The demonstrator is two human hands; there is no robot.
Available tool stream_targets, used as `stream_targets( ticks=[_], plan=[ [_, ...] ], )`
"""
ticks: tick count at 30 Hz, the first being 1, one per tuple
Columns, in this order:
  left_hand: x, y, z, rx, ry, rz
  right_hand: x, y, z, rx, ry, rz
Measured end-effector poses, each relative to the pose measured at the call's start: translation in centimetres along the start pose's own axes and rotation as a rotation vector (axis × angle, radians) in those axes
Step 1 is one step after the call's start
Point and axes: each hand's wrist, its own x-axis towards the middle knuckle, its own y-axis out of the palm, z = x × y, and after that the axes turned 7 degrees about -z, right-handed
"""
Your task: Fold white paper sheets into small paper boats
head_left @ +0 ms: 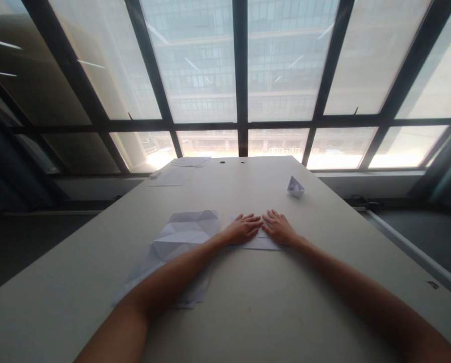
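A folded sheet of white paper (262, 244) lies flat on the white table (248, 312) in front of me. My left hand (243, 228) rests palm down on its left part, fingers stretched out. On its right part lies my right hand (278, 228), also flat with the fingers extended. The fingertips of both hands nearly meet over the paper, and much of the sheet is hidden beneath them. Beside my left forearm are creased, unfolded sheets of paper (185, 229), partly covered by that arm.
A folded paper boat (295, 187) stands toward the back right of the table. More flat sheets (168, 176) lie at the far left end. Two dark cable holes (222, 162) are near the far edge. Large windows (203, 60) rise behind the table.
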Motion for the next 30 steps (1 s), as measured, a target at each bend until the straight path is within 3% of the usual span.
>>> stream_targets(
  ticks=[5,22,30],
  plan=[
    [0.1,0.1,0.2,-0.021,0.008,-0.003,-0.1,0.0,-0.2,0.030,-0.083,0.039],
    [0.1,-0.2,-0.1,-0.035,-0.023,0.030,-0.1,-0.3,0.1,0.037,-0.060,-0.022],
    [-0.2,-0.8,-0.1,-0.054,0.079,0.069,-0.2,-0.4,0.2,0.024,-0.082,-0.003]
  ],
)
